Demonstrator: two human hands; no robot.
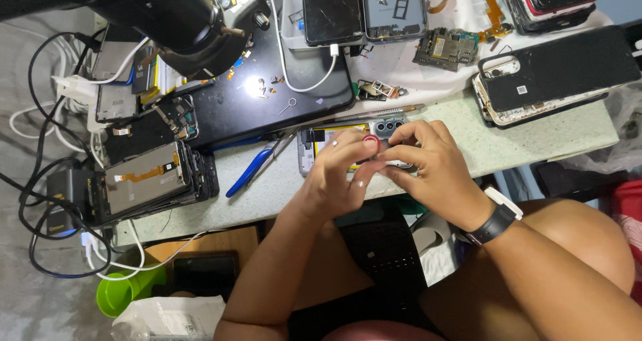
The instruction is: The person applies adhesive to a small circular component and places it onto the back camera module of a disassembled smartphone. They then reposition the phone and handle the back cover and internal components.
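At the front edge of the pale green speckled bench (535, 137), in the head view, both hands are working on an opened grey phone body with a camera block of three lenses (319, 144). This phone is lying flat on the bench, between the two hands and partly hidden under them. The left hand (338, 170) is curling over the phone's middle, and its fingers (358, 147) are pressed together around a small round red piece (371, 140), which is sitting just beside the camera block. The right hand (431, 160), wearing a black wrist watch with a white strap end (496, 219), is coming from the other side; its fingers (401, 135) are bent and are pinching the edge of the phone near the camera block. The fingertips of the two hands are almost touching each other.

Just left of the phone, blue-handled pliers (251, 170) are lying on the bench. Behind them a large black mat (267, 97) is carrying small screws and a white cable (304, 87). Further left, a stack of phone screens with an orange flex ribbon (144, 177) is resting. At the far right, a black phone back cover (555, 73) is lying, and near it a green circuit board (447, 47) is sitting on white cloth.
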